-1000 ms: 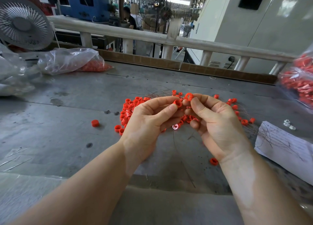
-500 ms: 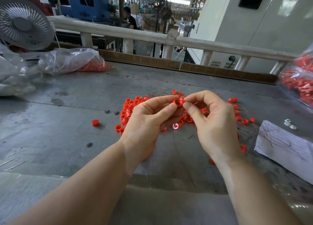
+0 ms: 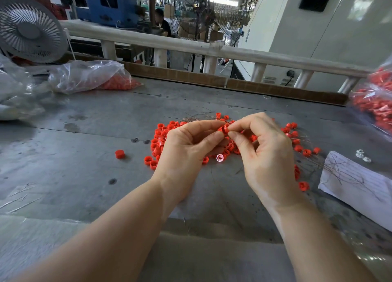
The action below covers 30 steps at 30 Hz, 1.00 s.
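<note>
Red cap point(image 3: 223, 129), one only, sits at the centre of the frame, pinched by thumb and forefinger of the left hand point(image 3: 186, 146) and, from the other side, by the fingertips of the right hand point(image 3: 265, 154). Beneath them dozens of loose caps point(image 3: 158, 137) are heaped on the grey table point(image 3: 84, 175). One stray cap point(image 3: 119, 154) lies apart at left. One bag point(image 3: 89, 76) of red parts lies upper left, and a second bag point(image 3: 377, 103) lies at the right edge.

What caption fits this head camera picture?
Left hand and right hand pinch one red cap above the cap pile on a grey table.
</note>
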Tool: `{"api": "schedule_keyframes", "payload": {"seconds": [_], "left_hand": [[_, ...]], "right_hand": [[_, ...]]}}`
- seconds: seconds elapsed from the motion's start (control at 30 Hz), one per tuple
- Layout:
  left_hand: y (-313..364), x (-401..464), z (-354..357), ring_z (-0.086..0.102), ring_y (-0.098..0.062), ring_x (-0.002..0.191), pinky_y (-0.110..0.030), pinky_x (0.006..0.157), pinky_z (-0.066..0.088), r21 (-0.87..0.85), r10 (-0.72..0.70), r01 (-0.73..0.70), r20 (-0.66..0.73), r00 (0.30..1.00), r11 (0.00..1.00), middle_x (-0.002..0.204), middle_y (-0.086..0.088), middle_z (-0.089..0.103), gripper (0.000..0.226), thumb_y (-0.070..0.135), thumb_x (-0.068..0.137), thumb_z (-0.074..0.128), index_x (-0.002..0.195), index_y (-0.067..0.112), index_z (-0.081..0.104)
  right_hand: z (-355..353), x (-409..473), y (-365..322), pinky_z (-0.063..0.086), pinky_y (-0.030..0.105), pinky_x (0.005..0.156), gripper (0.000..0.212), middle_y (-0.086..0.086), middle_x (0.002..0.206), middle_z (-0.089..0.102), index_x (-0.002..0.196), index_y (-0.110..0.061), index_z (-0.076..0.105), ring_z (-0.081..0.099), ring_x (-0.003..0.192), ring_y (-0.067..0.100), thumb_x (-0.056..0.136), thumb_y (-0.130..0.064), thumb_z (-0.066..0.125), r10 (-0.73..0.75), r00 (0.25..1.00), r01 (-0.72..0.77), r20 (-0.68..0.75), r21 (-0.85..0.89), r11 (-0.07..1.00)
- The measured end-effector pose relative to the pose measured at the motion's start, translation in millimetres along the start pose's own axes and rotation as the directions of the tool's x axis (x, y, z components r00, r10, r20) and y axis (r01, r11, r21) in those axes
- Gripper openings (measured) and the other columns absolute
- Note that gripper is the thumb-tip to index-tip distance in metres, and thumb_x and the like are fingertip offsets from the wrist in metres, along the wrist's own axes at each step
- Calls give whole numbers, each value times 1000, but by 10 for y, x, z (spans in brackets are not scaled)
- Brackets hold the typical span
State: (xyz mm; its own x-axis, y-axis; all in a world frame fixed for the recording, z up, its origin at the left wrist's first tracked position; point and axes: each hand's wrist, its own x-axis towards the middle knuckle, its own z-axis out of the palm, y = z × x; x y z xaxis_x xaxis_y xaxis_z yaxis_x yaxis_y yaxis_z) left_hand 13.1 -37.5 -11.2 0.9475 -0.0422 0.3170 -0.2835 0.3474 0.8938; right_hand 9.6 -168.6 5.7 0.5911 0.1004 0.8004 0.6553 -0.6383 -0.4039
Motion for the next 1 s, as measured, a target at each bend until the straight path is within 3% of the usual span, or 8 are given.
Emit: {"api": "schedule_keyframes", "payload": {"seconds": [0.23, 0.6, 1.0], "left_hand": [[-4, -3, -3, 69, -10, 80, -18, 70, 53, 60, 32, -32, -4, 999, 998, 82, 0, 74, 17, 3, 83, 62, 94, 13, 70], [-5, 3, -18, 69, -8, 80, -18, 72, 53, 108, 49, -49, -1, 999, 993, 84, 0, 74, 18, 2, 84, 62, 95, 13, 70], [14, 3, -46, 69, -11, 83, -19, 73, 53, 117, 43, -46, 32, 999, 992, 88, -1, 74, 18, 4, 84, 62, 95, 14, 71]], "right_hand": [[0, -8, 11, 47, 24, 70, 2, 4, 81, 63, 81, -3, 67, 57, 78, 14, 82, -3, 66, -55, 998, 55, 2, -32, 998], [-12, -7, 35, 50, 33, 69, 4, 5, 82, 63, 80, -1, 68, 59, 78, 18, 82, 2, 66, -88, 996, 88, 27, 0, 996], [-11, -5, 71, 45, 15, 74, 5, 2, 84, 64, 81, -2, 69, 58, 81, 9, 81, 2, 66, -60, 997, 56, 44, 72, 996]]}}
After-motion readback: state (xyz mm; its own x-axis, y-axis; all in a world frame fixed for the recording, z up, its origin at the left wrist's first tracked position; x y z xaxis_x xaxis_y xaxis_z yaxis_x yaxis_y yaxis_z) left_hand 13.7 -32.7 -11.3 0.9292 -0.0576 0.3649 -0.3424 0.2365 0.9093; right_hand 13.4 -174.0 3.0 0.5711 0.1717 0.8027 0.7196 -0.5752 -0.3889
